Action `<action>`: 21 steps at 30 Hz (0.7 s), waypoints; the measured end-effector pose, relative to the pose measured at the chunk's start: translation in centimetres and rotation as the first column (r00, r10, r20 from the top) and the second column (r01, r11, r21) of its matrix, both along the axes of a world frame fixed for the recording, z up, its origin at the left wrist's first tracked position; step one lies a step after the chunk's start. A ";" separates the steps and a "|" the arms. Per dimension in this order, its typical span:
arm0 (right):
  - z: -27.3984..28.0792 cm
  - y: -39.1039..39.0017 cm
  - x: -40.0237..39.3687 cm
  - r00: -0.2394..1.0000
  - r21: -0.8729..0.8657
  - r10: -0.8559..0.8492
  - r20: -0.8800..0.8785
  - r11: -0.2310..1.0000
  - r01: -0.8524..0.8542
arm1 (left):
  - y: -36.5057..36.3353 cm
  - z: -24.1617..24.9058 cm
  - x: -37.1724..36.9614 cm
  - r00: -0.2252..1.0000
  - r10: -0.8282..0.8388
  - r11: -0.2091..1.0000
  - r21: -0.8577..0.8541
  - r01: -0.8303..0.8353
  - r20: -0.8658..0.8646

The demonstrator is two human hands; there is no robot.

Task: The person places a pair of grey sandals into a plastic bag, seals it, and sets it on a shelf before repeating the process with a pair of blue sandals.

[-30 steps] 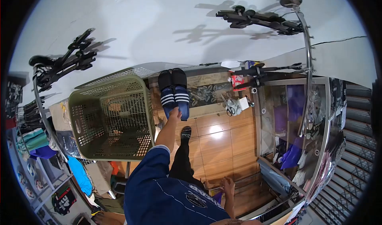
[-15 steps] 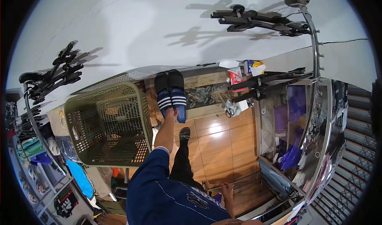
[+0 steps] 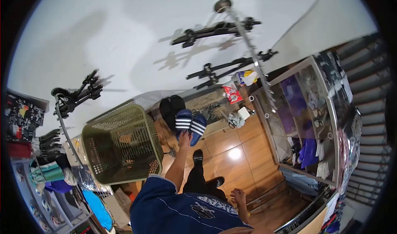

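Head view: I have a pair of blue slides (image 3: 183, 122) pinched at their near ends in my left hand (image 3: 185, 138), thumb and fingers pressed together on them. White stripes cross both straps. The slides sit side by side in my grip, the right one leaning outward, so that they fan apart toward their far ends. Just beyond them, a pair of black sandals (image 3: 171, 110) lies near the foot of the white wall (image 3: 136, 39); I cannot tell whether the two pairs touch. To the left of both pairs is a big olive-green perforated basket (image 3: 118, 177), its open side facing me.

My right hand (image 3: 238, 196) is well apart from the slides, its fingers loosely bent, above the wood-toned tiled floor (image 3: 252, 155) and near some metal rails (image 3: 264, 197).

To the right of the black sandals, a patterned strip (image 3: 211, 110) runs along the base of the wall. By its right end are a red packet (image 3: 232, 94), scissors (image 3: 233, 124) and a small white notepad (image 3: 244, 112). Further right is a glass-fronted cabinet (image 3: 311, 60) with purple cloth (image 3: 308, 149) in it. Above, a curved metal rail (image 3: 247, 43) with black hangers (image 3: 206, 31) stands out from the wall.
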State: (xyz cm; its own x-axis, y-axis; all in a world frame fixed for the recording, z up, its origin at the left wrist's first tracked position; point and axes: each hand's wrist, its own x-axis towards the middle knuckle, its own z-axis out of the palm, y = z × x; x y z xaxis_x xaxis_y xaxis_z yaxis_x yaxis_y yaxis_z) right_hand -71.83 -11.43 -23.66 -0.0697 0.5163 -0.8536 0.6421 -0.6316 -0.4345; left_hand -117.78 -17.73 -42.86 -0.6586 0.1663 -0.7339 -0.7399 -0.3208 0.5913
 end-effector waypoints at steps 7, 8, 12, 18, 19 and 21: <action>0.1 1.4 6.6 0.973 0.112 -0.135 -0.188 0.981 0.158 | 4.9 10.6 12.1 0.875 -0.420 0.908 -0.109 0.405 -0.240; 0.3 1.9 7.9 0.962 0.139 -0.167 -0.218 0.970 0.200 | 5.6 12.7 14.2 0.834 -0.483 0.875 -0.136 0.464 -0.265; 4.5 5.1 13.0 0.923 0.259 -0.241 -0.299 0.911 0.322 | 10.0 21.1 23.9 0.677 -0.660 0.749 -0.211 0.628 -0.326; 13.7 8.4 23.5 0.854 0.412 -0.236 -0.464 0.796 0.444 | 15.8 30.0 38.5 0.155 -0.838 0.371 -0.338 0.865 -0.523; 15.3 8.4 25.4 0.842 0.432 -0.224 -0.491 0.776 0.459 | 17.2 28.7 40.3 -0.007 -0.824 0.250 -0.373 0.893 -0.567; 18.3 7.5 28.9 0.817 0.469 -0.184 -0.546 0.741 0.480 | 19.7 27.8 44.9 -0.118 -0.800 0.099 -0.324 0.941 -0.589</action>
State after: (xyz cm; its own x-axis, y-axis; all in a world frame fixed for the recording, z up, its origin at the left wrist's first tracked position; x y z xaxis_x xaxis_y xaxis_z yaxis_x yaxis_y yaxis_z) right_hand -42.93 -3.97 -5.35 -0.0808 0.9465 -0.3126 0.0834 -0.3061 -0.9483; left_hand -72.90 1.99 -15.05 0.0017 0.9778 -0.2096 -0.0267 0.2096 0.9774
